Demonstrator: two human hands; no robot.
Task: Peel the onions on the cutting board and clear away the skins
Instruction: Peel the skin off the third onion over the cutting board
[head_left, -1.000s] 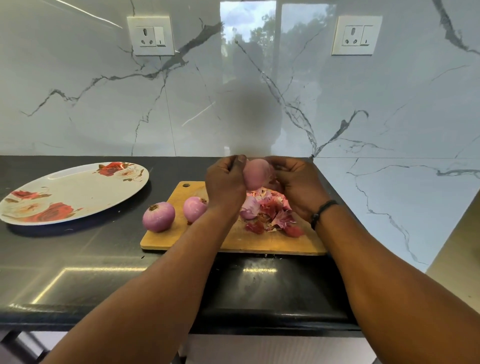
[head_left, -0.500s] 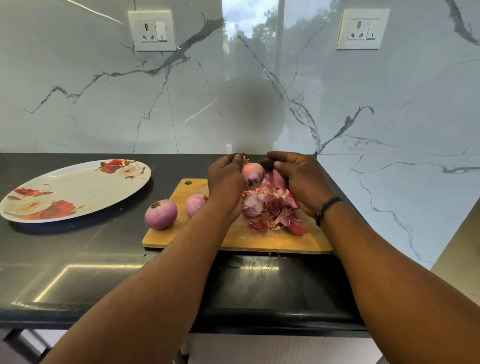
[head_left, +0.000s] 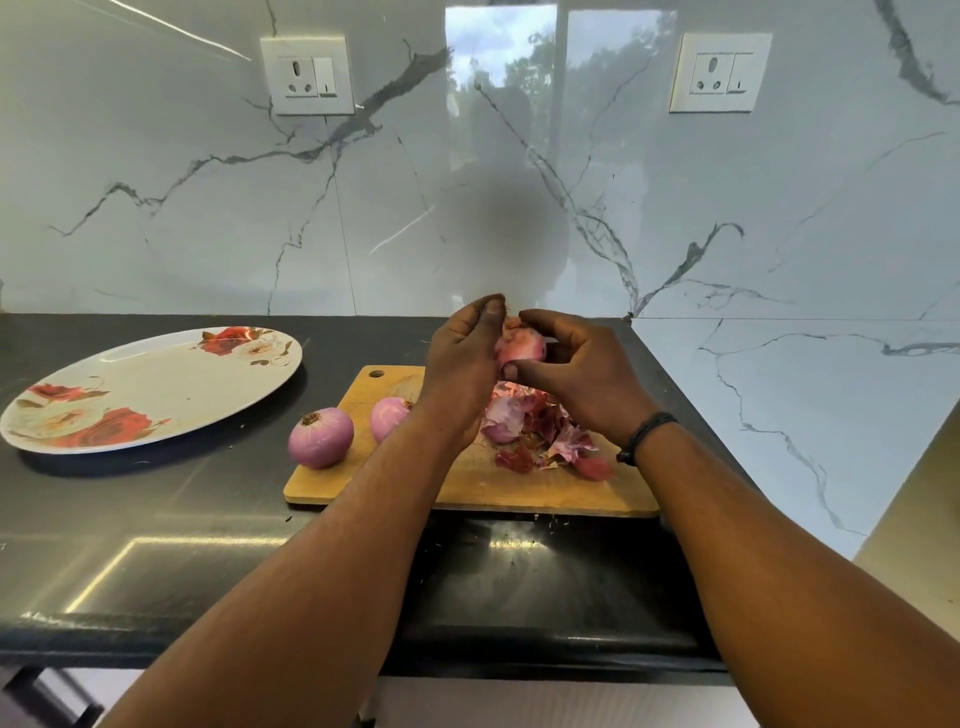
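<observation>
Both hands, left hand (head_left: 460, 358) and right hand (head_left: 576, 369), grip the onion (head_left: 521, 347) with curled fingers above the skins (head_left: 535, 431), so peelings drop onto the cutting board (head_left: 467, 488).

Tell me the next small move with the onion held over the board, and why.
Probably pull the loose skin at its top away with the left hand and drop it on the skin pile. The held onion is gripped by both hands, the right hand steadying it, and still shows skin near the left fingertips. Two peeled onions already sit on the cutting board.
</observation>
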